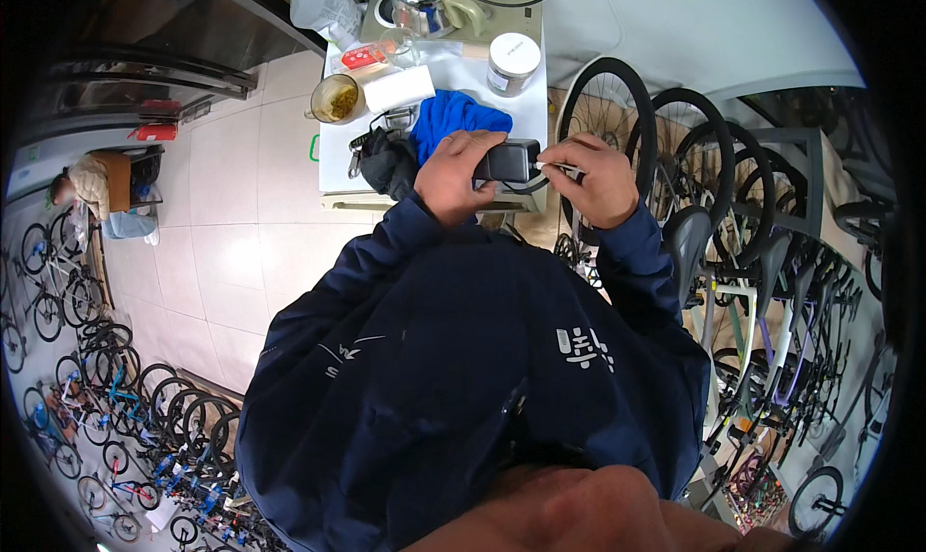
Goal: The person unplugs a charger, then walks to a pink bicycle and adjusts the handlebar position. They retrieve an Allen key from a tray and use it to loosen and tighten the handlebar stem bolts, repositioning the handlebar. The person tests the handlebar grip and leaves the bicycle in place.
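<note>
Head view: my left hand (453,178) is clamped on a flat black rectangular device (508,162) at the near edge of the white tabletop (334,166); my right hand (600,181) pinches a thin white stick-like piece (570,167) by its right end. Can't tell if it's plugged in. Device looks light, stiff, maybe slick, so I'd grip the long sides. Crumpled blue cloth (455,116) and soft black bundle (389,166) crowd the left.

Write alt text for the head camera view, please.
A person's left hand holds a dark rectangular device; the right hand pinches a thin white piece at its end. A blue cloth lies on a white table, with bicycles nearby.
</note>
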Tool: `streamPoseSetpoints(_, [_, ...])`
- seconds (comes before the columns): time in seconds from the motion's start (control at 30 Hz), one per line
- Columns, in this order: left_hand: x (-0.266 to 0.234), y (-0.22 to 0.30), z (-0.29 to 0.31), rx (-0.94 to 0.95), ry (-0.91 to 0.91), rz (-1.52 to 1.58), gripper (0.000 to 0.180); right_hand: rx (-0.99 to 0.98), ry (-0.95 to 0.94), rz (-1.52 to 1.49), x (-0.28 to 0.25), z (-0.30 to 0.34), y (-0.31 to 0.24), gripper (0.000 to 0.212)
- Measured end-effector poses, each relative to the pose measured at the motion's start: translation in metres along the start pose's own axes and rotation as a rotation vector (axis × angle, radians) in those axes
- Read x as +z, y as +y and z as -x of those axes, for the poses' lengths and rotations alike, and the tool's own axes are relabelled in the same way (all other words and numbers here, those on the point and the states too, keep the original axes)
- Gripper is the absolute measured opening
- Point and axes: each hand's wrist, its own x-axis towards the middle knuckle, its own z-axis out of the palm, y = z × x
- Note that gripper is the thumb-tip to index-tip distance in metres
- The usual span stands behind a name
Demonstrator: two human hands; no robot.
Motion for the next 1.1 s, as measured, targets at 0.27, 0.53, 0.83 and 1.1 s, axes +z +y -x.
streamPoseSetpoints(0.27, [-0.005,-0.001,0.008,-0.040,-0.049,0.113,0.070,0.138,-0.092,-0.228,-0.002,0.005,-0.001,0.016])
streamPoseSetpoints(0.53, [-0.009,0.005,0.011,-0.036,-0.046,0.051,0.071,0.154,-0.148,-0.256,-0.003,0.006,0.003,0.016])
streamPoseSetpoints(0.83, [-0.008,0.007,0.014,-0.032,-0.026,-0.012,0.071,0.068,-0.184,-0.161,-0.004,0.006,0.015,0.016])
streamPoseSetpoints(1.1, [-0.006,0.010,0.016,-0.028,-0.027,0.012,0.072,0.074,-0.235,-0.185,-0.006,0.005,0.022,0.015])
